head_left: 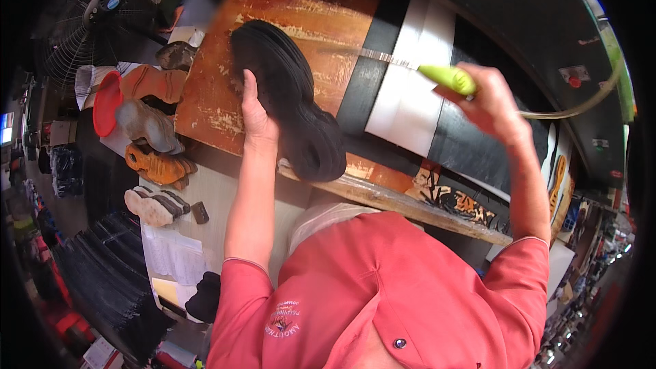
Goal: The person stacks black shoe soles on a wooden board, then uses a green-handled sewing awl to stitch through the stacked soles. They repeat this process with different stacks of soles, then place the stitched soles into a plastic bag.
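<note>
A thick stack of black shoe soles is tilted across the near part of the worn orange-brown board. My left hand grips its left edge, the thumb showing and the other fingers hidden behind the soles. Off to the right, my right hand is closed round the lime-green handle of a tool. A thin striped shaft runs leftward from that handle and blurs near the stack, so its exact kind is unclear. The shaft's tip cannot be made out, nor whether it touches the soles.
Black and white sheets lie on the worn board. A clear hose curves behind my right wrist. Scraps gather by the wooden front edge. At left are a red sole, more sole stacks, papers and a fan.
</note>
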A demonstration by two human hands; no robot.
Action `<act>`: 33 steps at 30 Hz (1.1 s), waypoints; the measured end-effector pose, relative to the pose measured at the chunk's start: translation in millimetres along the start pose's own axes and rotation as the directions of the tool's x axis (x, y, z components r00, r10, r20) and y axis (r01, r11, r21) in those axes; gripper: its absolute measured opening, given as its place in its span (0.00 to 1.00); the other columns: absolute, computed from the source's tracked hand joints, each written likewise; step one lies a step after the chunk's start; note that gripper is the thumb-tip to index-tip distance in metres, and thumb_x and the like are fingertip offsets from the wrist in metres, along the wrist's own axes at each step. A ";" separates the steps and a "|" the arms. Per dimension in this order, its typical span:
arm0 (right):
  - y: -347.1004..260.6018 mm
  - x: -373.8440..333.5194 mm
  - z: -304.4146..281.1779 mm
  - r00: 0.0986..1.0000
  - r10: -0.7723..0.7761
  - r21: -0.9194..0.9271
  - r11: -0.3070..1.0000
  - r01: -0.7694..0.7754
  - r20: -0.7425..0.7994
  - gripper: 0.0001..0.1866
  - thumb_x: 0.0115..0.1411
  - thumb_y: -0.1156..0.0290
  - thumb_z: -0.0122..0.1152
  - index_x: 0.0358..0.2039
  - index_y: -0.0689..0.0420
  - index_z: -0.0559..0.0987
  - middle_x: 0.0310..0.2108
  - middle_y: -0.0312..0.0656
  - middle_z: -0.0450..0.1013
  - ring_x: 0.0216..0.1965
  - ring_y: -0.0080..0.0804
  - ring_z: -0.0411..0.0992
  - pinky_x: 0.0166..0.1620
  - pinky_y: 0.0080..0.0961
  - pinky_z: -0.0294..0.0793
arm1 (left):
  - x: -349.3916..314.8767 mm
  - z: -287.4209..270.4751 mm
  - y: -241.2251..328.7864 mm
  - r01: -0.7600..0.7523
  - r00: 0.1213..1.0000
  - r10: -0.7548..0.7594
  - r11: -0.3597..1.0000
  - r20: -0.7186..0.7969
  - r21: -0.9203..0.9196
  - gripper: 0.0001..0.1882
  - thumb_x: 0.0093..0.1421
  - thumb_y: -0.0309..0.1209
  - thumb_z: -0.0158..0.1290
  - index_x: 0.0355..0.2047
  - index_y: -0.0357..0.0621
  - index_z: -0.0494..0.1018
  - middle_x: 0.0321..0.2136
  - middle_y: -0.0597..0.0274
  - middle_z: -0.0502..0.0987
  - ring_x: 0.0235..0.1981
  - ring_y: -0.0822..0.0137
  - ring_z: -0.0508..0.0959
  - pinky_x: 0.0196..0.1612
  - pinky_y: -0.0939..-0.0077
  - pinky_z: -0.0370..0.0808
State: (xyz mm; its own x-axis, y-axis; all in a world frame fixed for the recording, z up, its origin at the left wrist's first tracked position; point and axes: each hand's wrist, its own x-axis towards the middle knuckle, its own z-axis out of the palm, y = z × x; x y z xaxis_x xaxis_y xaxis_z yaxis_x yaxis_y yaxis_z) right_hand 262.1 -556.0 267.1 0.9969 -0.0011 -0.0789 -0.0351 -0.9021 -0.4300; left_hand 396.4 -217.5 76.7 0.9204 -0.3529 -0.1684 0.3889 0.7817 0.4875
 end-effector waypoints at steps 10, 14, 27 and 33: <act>14.5 -44.3 40.0 0.996 -0.042 -0.115 0.992 0.051 0.085 0.11 0.64 0.66 0.74 0.37 0.60 0.85 0.30 0.52 0.81 0.32 0.53 0.81 0.37 0.42 0.79 | 0.8 -0.2 0.8 -0.009 1.000 0.009 1.000 -0.009 0.011 0.34 0.72 0.52 0.58 0.69 0.44 0.69 0.64 0.55 0.75 0.65 0.52 0.73 0.70 0.50 0.70; 25.5 -50.3 40.7 0.986 0.112 -0.023 0.993 -0.116 -0.127 0.14 0.64 0.62 0.75 0.35 0.61 0.84 0.28 0.53 0.79 0.26 0.51 0.76 0.33 0.40 0.76 | 2.5 7.0 2.3 -0.056 0.992 0.067 0.993 -0.104 0.101 0.32 0.73 0.49 0.58 0.68 0.41 0.70 0.64 0.55 0.76 0.64 0.53 0.75 0.70 0.51 0.70; 74.2 -54.4 9.7 0.913 -0.169 -0.538 0.841 -0.063 -0.371 0.36 0.63 0.58 0.75 0.68 0.56 0.74 0.55 0.50 0.78 0.48 0.51 0.81 0.50 0.41 0.84 | -7.6 88.3 -12.0 0.295 0.923 -0.266 0.953 0.278 -0.067 0.26 0.77 0.46 0.52 0.64 0.38 0.73 0.59 0.54 0.81 0.59 0.57 0.80 0.65 0.55 0.77; 68.3 -29.1 34.0 0.958 0.239 -0.334 0.900 -0.279 -0.157 0.18 0.68 0.61 0.69 0.50 0.62 0.82 0.32 0.55 0.82 0.36 0.53 0.82 0.43 0.46 0.81 | 12.9 110.3 -44.8 0.446 0.883 -0.463 0.877 0.070 0.181 0.27 0.73 0.44 0.61 0.63 0.38 0.74 0.57 0.54 0.81 0.55 0.59 0.83 0.59 0.61 0.83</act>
State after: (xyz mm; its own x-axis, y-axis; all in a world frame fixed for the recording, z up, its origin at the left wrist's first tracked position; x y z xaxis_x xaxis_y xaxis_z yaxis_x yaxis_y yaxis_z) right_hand 228.4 -602.9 209.5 0.9580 -0.2844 -0.0376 -0.2863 -0.9560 -0.0643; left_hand 386.4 -313.8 147.2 0.6300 -0.7099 -0.3148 0.7439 0.4350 0.5074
